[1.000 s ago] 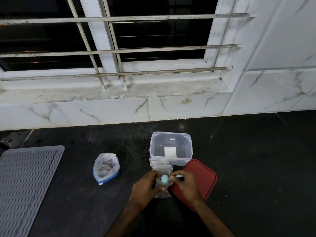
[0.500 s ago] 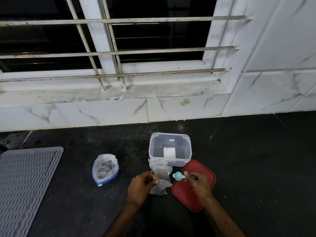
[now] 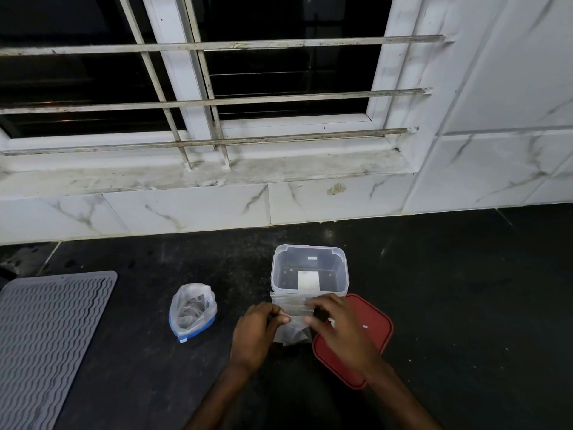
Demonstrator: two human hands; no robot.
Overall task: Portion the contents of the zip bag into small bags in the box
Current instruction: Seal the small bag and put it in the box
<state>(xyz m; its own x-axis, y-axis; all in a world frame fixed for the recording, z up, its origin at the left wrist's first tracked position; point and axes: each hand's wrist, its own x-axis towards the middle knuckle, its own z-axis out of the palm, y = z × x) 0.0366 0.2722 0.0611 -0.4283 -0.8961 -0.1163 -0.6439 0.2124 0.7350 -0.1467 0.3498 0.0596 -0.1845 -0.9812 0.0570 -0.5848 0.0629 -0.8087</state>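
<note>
The clear zip bag with a blue band (image 3: 192, 311) stands open on the dark worktop (image 3: 465, 305) at nine o'clock from the hands and looks well filled. The left hand (image 3: 257, 330) and right hand (image 3: 338, 324) both pinch the top of one small clear plastic bag (image 3: 293, 332), apparently sealing it. The clear plastic box (image 3: 310, 249) at twelve o'clock seems to hold no filled bags, so most of the portioning likely remains.

Right hand (image 3: 341, 333) hides part of the red lid (image 3: 376, 336) in front of the box (image 3: 310, 248); pale speck (image 3: 366, 326) on the lid too small to identify. Contents of the small bag (image 3: 293, 332) at the box's front and the zip bag (image 3: 192, 308) left of it: too dim to tell. Grey mat (image 3: 52, 330) further left runs off frame.
</note>
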